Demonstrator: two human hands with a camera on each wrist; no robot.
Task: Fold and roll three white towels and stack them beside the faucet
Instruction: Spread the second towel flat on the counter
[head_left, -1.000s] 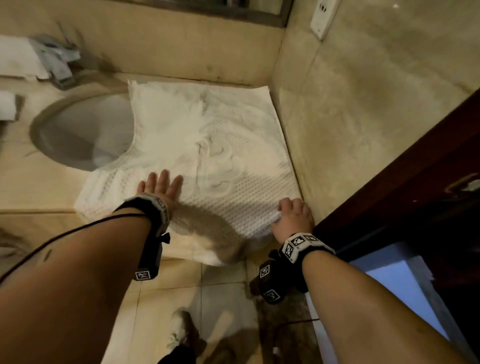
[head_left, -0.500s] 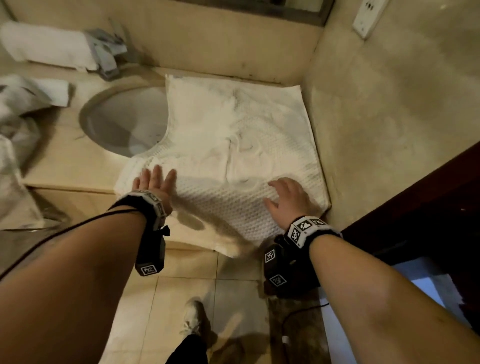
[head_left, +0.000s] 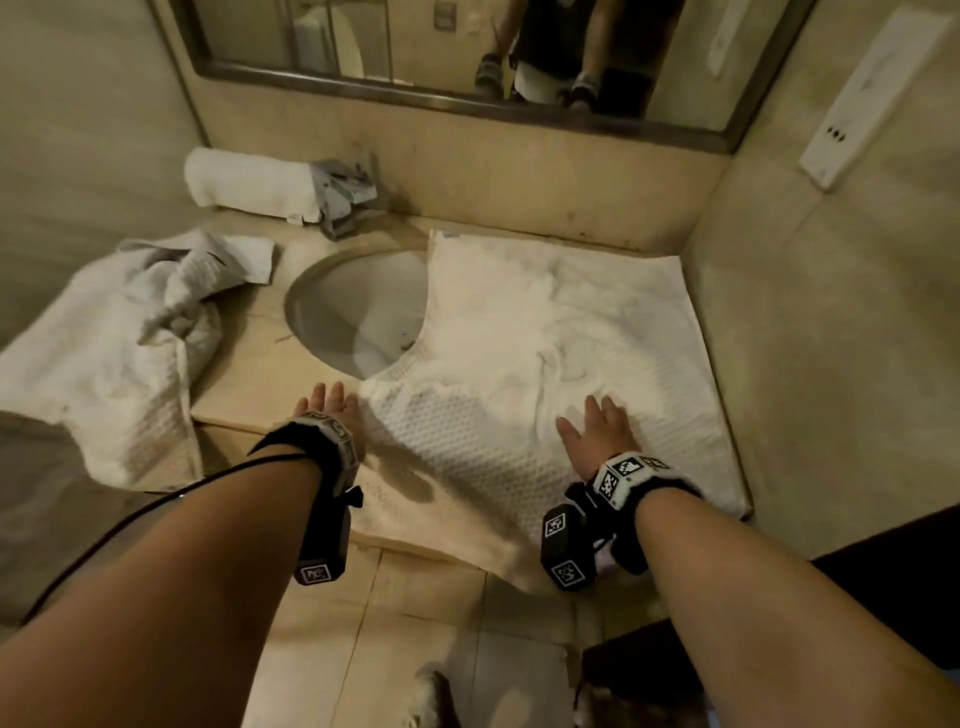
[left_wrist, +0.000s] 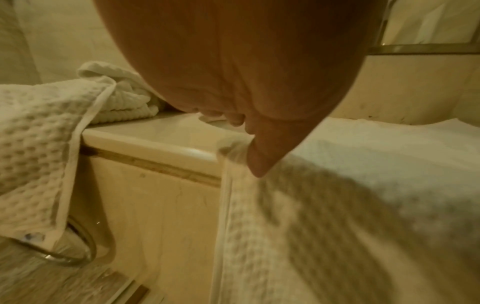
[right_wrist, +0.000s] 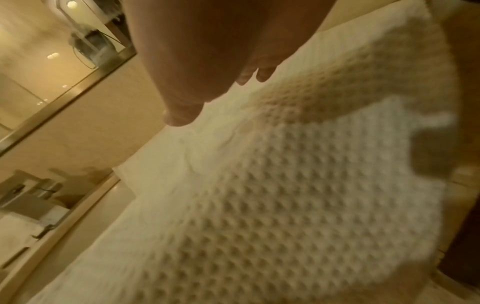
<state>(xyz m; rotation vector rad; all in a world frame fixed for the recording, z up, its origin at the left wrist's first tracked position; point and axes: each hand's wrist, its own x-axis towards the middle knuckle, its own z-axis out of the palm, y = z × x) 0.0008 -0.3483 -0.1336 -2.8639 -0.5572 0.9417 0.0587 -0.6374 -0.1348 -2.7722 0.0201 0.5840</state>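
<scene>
Bathroom counter (head_left: 244, 410), beige stone, with an oval sink (head_left: 353, 312) set into it. A white waffle-weave towel (head_left: 545, 364) lies spread flat over the right part of the counter; its left edge overhangs the sink and its near edge droops over the counter front. Right hand (head_left: 597, 431) lies palm down on the near middle of this towel, fingers (head_left: 608, 408) straight and slightly spread, thumb out to the left; the cloth lies under the palm and fingers, none of it gathered between them. The right wrist view agrees: fingertips (right_wrist: 262, 75) extended over the waffle texture, nothing pinched. Left hand (head_left: 327, 402) sits at the towel's near-left corner, just at the counter's front edge beside the sink. Fingers straight and close together, pointing away from the body. In the left wrist view the thumb (left_wrist: 259, 156) presses against the towel's hem where it turns over the counter edge, the cloth lying to the right of the hand; whether the other fingers touch cloth or bare stone I cannot tell. A rolled towel (head_left: 249, 182) lies against the back wall, just left of the faucet (head_left: 343, 192) and touching it. A crumpled towel (head_left: 130, 338) is heaped at the counter's left end, hanging over the front. A mirror (head_left: 467, 62) runs above the back wall.
</scene>
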